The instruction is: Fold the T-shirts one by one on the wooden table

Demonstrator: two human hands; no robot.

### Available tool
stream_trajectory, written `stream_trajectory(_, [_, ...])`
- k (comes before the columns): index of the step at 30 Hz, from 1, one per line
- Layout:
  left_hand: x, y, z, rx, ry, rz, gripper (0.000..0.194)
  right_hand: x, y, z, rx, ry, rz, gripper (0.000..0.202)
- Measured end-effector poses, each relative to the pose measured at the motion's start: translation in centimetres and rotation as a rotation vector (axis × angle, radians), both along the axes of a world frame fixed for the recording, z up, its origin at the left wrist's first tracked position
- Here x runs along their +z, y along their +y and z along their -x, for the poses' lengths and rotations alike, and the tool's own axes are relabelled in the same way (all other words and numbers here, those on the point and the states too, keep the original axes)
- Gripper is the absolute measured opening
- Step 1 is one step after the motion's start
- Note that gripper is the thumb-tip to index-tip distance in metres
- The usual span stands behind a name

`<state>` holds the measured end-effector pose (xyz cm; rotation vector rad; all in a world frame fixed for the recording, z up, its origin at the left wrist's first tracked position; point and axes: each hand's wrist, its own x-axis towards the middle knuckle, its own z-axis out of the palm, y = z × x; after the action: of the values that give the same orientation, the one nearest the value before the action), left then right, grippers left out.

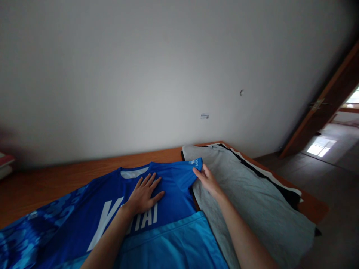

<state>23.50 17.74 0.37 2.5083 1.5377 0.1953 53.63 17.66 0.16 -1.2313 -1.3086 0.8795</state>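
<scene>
A blue jersey (174, 200) with white lettering lies spread on the wooden table, its collar toward the wall. My left hand (144, 194) rests flat on its chest just below the collar, fingers spread, covering part of the letters. At the right, my right hand (206, 179) pinches the cuff of the short sleeve (185, 173), which carries small white print. The jersey's lower part is folded up, showing a lighter blue panel (174, 243) across the front. Its other sleeve (25, 239), patterned in blues, stretches to the left edge of the view.
Grey, black and white garments lie in a flat stack (241, 198) right of the jersey. The wooden table (73, 172) runs along a pale wall (140, 82). Part of a red and white object (6, 160) shows at far left. An open door (322, 97) stands at right.
</scene>
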Motion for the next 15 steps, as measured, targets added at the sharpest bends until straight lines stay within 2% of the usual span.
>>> stream_trajectory(4, [0.0,0.2,0.4,0.004,0.033,-0.005,0.081,-0.2,0.5,0.6,-0.006,0.133,-0.082,0.044])
stream_trajectory(7, [0.2,0.5,-0.2,0.048,0.008,-0.019,0.074,-0.6,0.9,0.8,0.001,0.169,-0.081,0.046])
stream_trajectory(11, [0.4,1.4,-2.6,0.132,-0.008,-0.060,0.062,-1.2,1.0,0.8,0.118,0.209,-0.051,0.061])
stream_trajectory(15, [0.1,3.5,-5.3,0.060,-0.007,-0.044,0.058,-2.0,1.1,0.7,0.160,0.181,-0.052,0.077])
